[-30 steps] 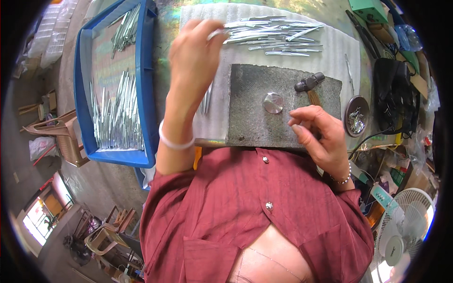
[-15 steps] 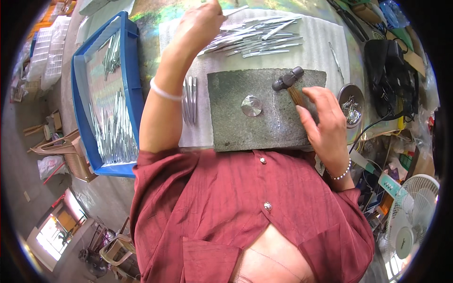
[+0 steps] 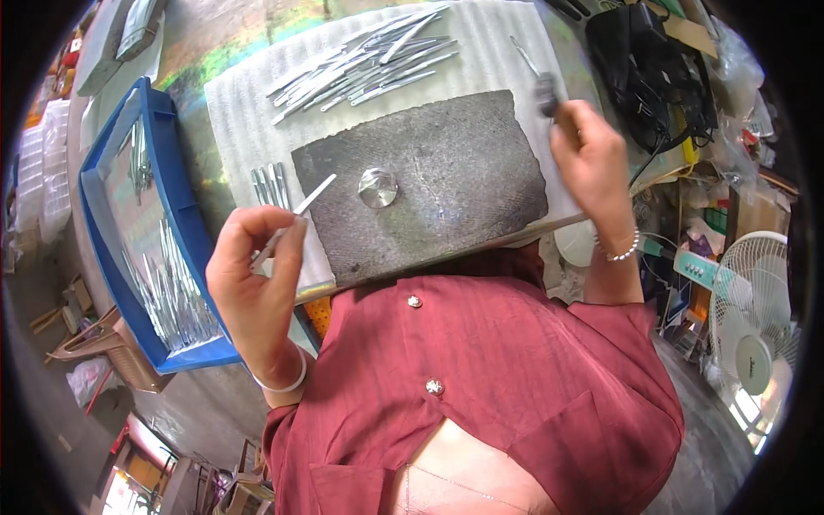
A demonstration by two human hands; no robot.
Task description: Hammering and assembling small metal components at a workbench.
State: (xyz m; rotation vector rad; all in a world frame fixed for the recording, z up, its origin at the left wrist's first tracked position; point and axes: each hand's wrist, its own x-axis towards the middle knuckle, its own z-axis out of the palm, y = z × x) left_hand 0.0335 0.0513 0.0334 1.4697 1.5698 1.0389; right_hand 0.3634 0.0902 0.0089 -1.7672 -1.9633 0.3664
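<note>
I see a white fan with a round wire cage (image 3: 755,348). Above it I make out a black bag-like bundle (image 3: 637,77) and crumpled clear plastic (image 3: 743,60); well left of it, a brown plastic chair (image 3: 124,348) and a white plastic bag (image 3: 90,379).

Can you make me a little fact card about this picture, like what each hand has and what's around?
Left hand: pinches a thin silver strip
Right hand: holds a hammer, a bit blurry
In the middle: a shiny round disc on a dark slab
Beyond the slab: a messy pile of strips on a white sheet
Far left: a blue tray with more strips inside
Far right: a fan
</note>
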